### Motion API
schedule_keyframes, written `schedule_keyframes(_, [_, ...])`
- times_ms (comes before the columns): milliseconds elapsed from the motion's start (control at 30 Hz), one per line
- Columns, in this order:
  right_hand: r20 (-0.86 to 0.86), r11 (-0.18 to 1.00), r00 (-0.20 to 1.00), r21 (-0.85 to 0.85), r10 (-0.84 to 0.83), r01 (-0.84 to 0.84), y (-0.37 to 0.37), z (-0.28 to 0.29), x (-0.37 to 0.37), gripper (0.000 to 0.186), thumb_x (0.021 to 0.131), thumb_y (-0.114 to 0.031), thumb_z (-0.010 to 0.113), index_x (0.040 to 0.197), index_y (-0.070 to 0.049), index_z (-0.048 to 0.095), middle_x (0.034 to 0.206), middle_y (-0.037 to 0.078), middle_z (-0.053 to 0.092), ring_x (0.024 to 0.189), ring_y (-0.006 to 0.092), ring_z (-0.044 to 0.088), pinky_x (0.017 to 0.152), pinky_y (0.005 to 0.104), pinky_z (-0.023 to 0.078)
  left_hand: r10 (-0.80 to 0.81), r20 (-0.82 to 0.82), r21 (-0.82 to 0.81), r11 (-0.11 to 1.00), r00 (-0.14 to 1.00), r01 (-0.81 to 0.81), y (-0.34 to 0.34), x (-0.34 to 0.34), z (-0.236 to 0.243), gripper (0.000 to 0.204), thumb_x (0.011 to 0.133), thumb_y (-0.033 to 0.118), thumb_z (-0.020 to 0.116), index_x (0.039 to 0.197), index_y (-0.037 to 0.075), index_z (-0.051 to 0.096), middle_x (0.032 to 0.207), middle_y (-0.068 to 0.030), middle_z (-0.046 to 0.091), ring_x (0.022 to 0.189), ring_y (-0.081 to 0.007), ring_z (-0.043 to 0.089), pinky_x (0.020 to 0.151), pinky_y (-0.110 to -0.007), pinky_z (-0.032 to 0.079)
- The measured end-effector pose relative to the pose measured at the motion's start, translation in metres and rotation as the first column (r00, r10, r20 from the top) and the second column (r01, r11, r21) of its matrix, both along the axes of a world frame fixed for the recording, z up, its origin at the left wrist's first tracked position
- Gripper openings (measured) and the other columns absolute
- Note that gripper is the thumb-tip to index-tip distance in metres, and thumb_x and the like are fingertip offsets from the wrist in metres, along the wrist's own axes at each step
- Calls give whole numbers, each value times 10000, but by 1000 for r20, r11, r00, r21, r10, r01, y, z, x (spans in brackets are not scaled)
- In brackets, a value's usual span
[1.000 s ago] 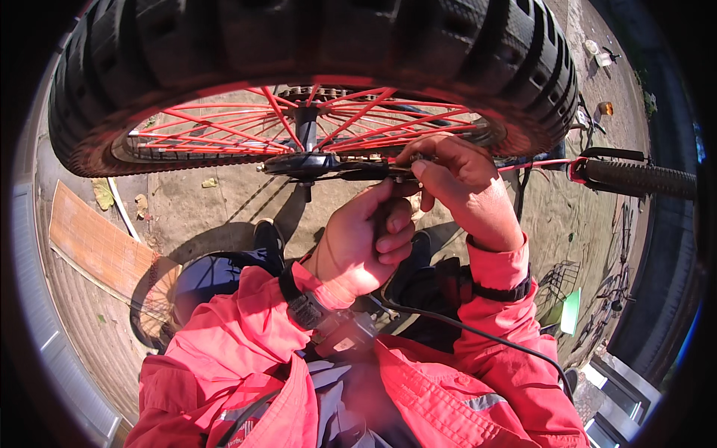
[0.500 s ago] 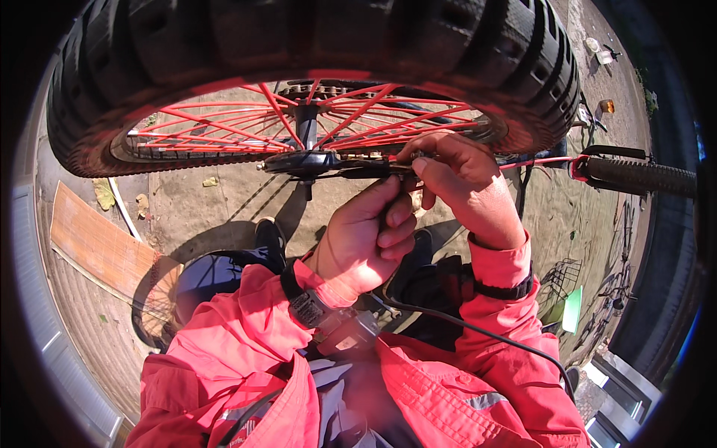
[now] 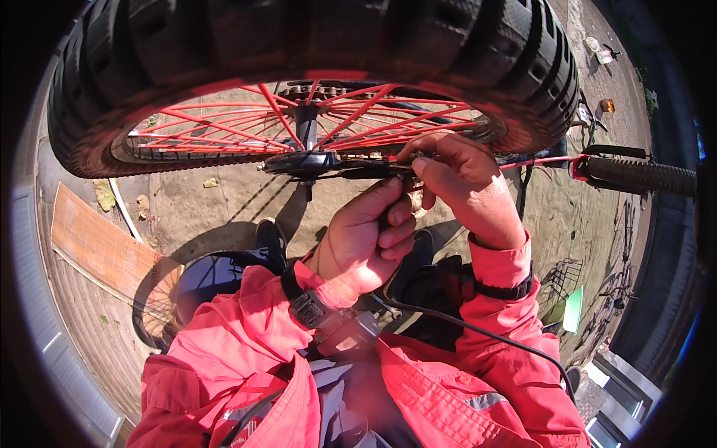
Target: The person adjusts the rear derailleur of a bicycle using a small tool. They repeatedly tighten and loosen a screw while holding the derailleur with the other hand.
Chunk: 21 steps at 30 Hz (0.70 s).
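In front of me is a bicycle wheel with a thick black tire (image 3: 314,37) and red spokes (image 3: 358,118). A black hub brake (image 3: 302,162) sits at its axle, and a dark brake arm (image 3: 366,170) runs from it to the right. Around the arm's right end my two hands meet. My right hand (image 3: 467,179) pinches a small metal part there between thumb and fingers; its exact kind is too small to tell. Just below, my left hand (image 3: 370,235) is closed, its thumb against the arm's end and its fingers curled. Whatever lies inside those fingers is hidden.
Behind the spokes shows a chain sprocket (image 3: 310,93). Another tire (image 3: 638,175) projects at the right. A dark cable (image 3: 478,328) crosses by my right forearm. On the ground lie an orange-brown board (image 3: 104,239), a green object (image 3: 573,310) and a wire basket (image 3: 562,278).
Both hands keep their place and grip at the brake arm. The tire and the whole view shift only very slightly.
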State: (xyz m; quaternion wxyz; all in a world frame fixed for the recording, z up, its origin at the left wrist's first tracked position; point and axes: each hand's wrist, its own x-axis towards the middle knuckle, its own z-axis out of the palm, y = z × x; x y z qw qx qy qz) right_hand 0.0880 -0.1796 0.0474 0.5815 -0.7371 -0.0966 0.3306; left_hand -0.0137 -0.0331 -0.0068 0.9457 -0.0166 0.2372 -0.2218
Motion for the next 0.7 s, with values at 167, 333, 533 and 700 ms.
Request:
schedule_keyframes(167, [0, 1000, 1000, 2, -9, 9, 0, -1, 0, 240, 1000, -131, 693, 1185, 22, 700, 973, -2, 680, 779, 55, 607, 679, 233, 511, -5, 43, -36, 999, 999, 6, 1, 1, -3, 232, 1147, 299, 452, 1089, 120, 587, 748, 44, 486, 545, -87, 391, 470, -242, 326])
schedule_keyframes(333, [-6, 1000, 1000, 15, -19, 19, 0, -2, 0, 237, 1002, -128, 689, 1185, 22, 700, 974, -2, 681, 779, 55, 605, 678, 234, 510, -11, 67, -38, 999, 998, 14, 1, 0, -3, 254, 1153, 306, 433, 1087, 122, 594, 748, 49, 484, 542, -81, 388, 474, -238, 326])
schedule_keyframes(533, [12, 1000, 1000, 10, 17, -17, -1, -1, 1, 225, 1007, -128, 681, 1183, 9, 707, 986, -3, 686, 797, 58, 608, 684, 234, 512, -13, 77, -13, 1000, 997, 14, 1, 1, -2, 256, 1158, 325, 424, 1075, 131, 569, 747, 54, 470, 543, -75, 383, 478, -232, 320])
schedule_keyframes(700, [0, 1000, 1000, 6, 4, -4, 0, 0, 0, 239, 1007, -131, 683, 1197, 13, 703, 996, 3, 687, 809, 61, 613, 703, 239, 518, -10, 75, -19, 1000, 997, 11, 1, 0, 0, 283, 1166, 333, 395, 1065, 135, 570, 748, 54, 465, 541, -77, 381, 476, -233, 319])
